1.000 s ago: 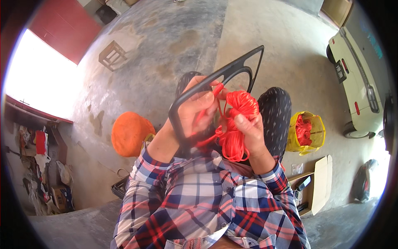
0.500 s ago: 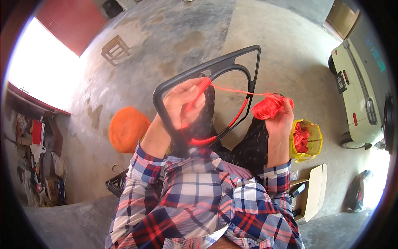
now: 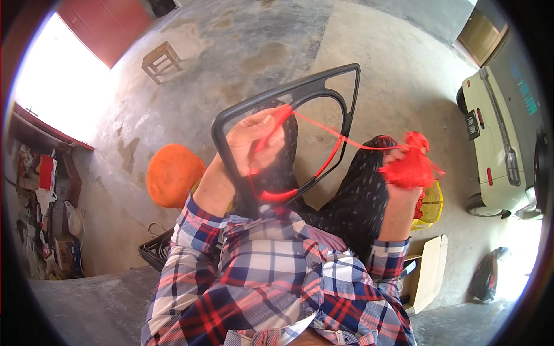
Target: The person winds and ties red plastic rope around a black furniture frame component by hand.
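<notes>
A black plastic frame (image 3: 288,95) with a rounded opening leans tilted over my lap. My left hand (image 3: 254,138) is closed on its inner ring, where red cord is wrapped. More red wrapping (image 3: 279,196) covers the ring's lower stretch, and another part of its right side is red too. From the fingers of my left hand a red strand (image 3: 329,128) runs taut to the right. My right hand (image 3: 401,179) is closed on a loose bundle of red cord (image 3: 411,164), which hides most of its fingers.
A yellow basket (image 3: 433,207) with red cord in it stands behind my right wrist. An orange round stool (image 3: 173,175) is at my left, a wooden stool (image 3: 160,60) farther off. An opened cardboard box (image 3: 430,274) lies at lower right; a parked vehicle (image 3: 505,144) stands beyond.
My right hand has moved right and slightly down with the red bundle, drawing the strand out longer. My left hand and the black frame have hardly moved.
</notes>
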`<state>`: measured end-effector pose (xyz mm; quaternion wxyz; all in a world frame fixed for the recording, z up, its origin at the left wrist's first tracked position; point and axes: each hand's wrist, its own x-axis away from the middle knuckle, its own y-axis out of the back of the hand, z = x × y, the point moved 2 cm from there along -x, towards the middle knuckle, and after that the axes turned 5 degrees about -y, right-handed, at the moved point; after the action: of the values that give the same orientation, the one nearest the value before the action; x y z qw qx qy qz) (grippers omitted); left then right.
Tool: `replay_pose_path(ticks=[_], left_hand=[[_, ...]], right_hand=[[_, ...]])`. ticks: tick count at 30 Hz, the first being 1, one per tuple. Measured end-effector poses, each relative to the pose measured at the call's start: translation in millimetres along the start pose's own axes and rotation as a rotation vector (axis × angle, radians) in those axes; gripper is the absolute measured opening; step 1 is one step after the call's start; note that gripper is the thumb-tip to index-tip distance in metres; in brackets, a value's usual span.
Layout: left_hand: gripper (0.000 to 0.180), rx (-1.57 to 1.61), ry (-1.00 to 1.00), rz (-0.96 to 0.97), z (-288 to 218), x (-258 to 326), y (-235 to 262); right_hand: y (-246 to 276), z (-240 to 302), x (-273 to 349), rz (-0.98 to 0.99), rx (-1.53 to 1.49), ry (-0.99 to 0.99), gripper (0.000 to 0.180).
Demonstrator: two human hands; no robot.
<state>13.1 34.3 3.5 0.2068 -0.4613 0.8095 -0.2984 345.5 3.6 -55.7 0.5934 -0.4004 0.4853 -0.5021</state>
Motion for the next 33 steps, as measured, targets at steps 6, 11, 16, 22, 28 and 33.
replay_pose_path(ticks=[6,11,16,22,28,33], left_hand=[[0.064,-0.139,0.012,0.019,14,-6,-34],[0.079,0.222,0.067,-0.127,40,-4,-60],[0.033,-0.124,-0.001,-0.074,35,-3,-65],[0.042,0.552,0.213,0.044,28,1,-90],[0.063,0.322,0.299,0.165,34,-1,-90],[0.101,0.001,0.242,-0.029,10,1,-73]], right_hand=[[-107,-80,15,0.158,0.816,-0.322,0.053],[-123,-94,0,0.081,1.589,0.054,0.046],[-90,-79,-8,0.242,1.082,0.073,0.023],[-31,-101,-4,-0.152,0.191,-0.392,0.045],[-60,-101,-18,0.07,0.101,-0.456,0.045],[11,-86,-12,-0.215,0.565,-0.112,0.044]])
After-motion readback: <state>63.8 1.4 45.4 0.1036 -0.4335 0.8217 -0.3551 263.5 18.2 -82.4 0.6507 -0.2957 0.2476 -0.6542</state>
